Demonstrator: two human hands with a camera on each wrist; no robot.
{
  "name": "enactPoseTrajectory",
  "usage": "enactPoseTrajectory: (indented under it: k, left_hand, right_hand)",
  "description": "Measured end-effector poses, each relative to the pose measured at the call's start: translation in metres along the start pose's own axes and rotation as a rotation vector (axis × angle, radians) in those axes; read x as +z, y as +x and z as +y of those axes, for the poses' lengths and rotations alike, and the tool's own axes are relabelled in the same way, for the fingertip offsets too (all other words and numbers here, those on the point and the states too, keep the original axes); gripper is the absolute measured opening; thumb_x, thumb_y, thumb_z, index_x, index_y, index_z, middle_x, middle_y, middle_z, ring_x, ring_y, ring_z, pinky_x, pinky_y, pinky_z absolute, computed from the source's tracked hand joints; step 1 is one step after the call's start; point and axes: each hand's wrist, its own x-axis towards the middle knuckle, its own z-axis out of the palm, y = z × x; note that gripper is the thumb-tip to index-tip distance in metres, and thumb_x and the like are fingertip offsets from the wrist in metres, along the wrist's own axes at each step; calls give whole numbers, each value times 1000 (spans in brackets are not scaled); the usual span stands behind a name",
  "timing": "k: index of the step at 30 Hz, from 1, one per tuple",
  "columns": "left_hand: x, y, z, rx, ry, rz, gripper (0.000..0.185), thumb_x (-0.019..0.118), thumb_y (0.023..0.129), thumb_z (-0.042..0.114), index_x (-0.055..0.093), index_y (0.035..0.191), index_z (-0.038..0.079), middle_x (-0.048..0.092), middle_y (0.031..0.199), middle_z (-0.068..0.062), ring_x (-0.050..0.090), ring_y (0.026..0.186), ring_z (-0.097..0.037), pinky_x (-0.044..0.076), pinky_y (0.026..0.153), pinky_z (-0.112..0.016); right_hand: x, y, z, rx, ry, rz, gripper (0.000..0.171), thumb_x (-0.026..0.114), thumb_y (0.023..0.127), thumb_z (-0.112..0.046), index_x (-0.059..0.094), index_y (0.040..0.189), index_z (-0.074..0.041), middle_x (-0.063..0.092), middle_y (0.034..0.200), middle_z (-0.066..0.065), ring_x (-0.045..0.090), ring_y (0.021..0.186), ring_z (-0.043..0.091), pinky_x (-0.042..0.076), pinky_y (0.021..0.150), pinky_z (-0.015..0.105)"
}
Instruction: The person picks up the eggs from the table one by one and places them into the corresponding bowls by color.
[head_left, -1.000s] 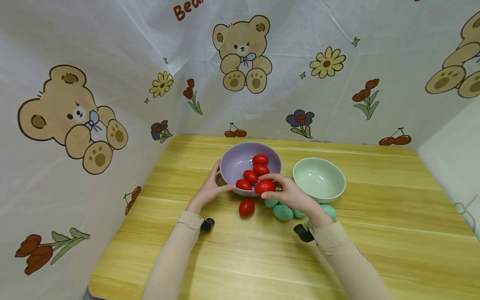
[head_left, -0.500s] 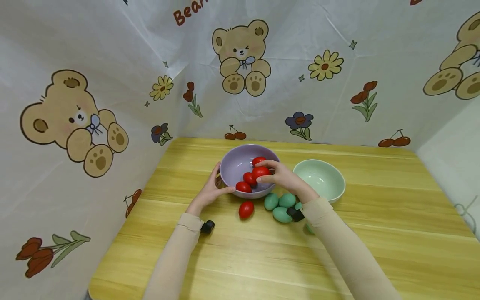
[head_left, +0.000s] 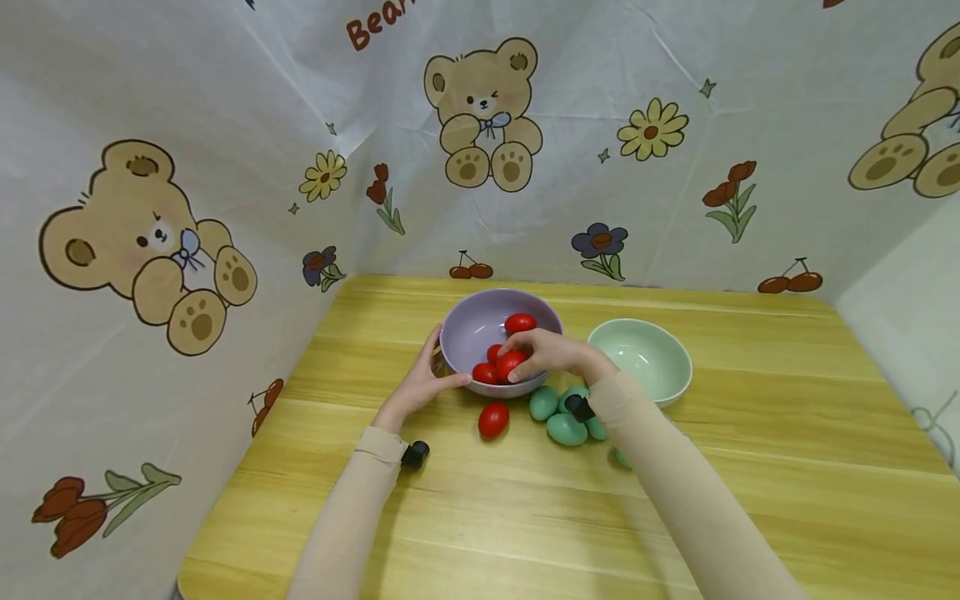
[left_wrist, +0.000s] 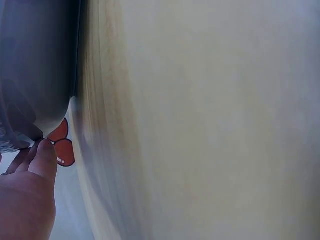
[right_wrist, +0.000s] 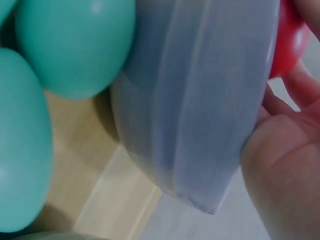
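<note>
In the head view my left hand (head_left: 420, 385) holds the purple bowl (head_left: 471, 323) at its left side, thumb at the front rim and fingers around the outer wall. Inside the bowl, my right hand (head_left: 546, 352) pinches a red egg (head_left: 512, 365) between thumb and fingers. Other red eggs (head_left: 520, 323) lie in the bowl, partly hidden by this hand. One more red egg (head_left: 493, 420) is on the table just in front of the bowl. The right wrist view shows the bowl's outer wall (right_wrist: 200, 100) with the red egg (right_wrist: 290, 42) past its rim.
To the right of the purple bowl stands a light green bowl (head_left: 637, 354) with nothing in it. Several green eggs (head_left: 566, 429) lie on the wooden table (head_left: 480, 517) in front of the bowls, some under the right forearm. A bear-printed cloth (head_left: 555, 208) hangs behind.
My right hand has carried the red egg from over the purple bowl's front right rim into the bowl, then left and down among the other eggs. My left hand keeps its place.
</note>
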Motion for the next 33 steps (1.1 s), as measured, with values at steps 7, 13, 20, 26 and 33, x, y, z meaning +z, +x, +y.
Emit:
enactPoseTrajectory:
  k: [7, 13, 20, 26, 33]
  left_hand:
    - [0, 7, -19, -1, 29, 39, 107, 78, 76, 20, 1, 150, 16, 11, 152, -9, 23, 134, -30, 23, 108, -34]
    - [1, 7, -21, 7, 41, 52, 104, 77, 77, 19, 3, 150, 17, 13, 151, -7, 23, 134, -28, 25, 107, -33]
    - [2, 5, -17, -10, 39, 50, 103, 77, 77, 18, 4, 150, 20, 14, 151, -7, 25, 134, -30, 26, 106, -35]
    - [3, -2, 3, -8, 20, 6, 102, 74, 80, 13, 0, 150, 12, 9, 151, -17, 19, 134, -37, 22, 108, -42]
    - [3, -5, 11, -3, 6, -13, 101, 73, 81, 10, -2, 149, 7, 6, 151, -20, 16, 134, -40, 20, 108, -44]
  right_hand:
    - [-3, 6, -6, 74, -26, -101, 36, 74, 79, -17, 62, 112, -6, 55, 112, 7, 42, 111, 27, 42, 88, 35]
    - [-4, 12, -7, 158, -91, -145, 35, 73, 79, -22, 62, 111, -10, 54, 109, 5, 42, 109, 25, 42, 87, 34]
    - [-1, 15, -15, 198, -246, -198, 31, 67, 84, -22, 62, 113, -13, 54, 111, 4, 41, 110, 24, 40, 90, 34]
    - [2, 17, -18, 203, -314, -211, 32, 63, 85, -16, 61, 117, -10, 53, 113, 5, 41, 108, 24, 40, 89, 33]
    - [6, 21, -19, 206, -396, -206, 35, 61, 85, -14, 60, 119, -12, 52, 112, 5, 42, 106, 22, 40, 88, 32]
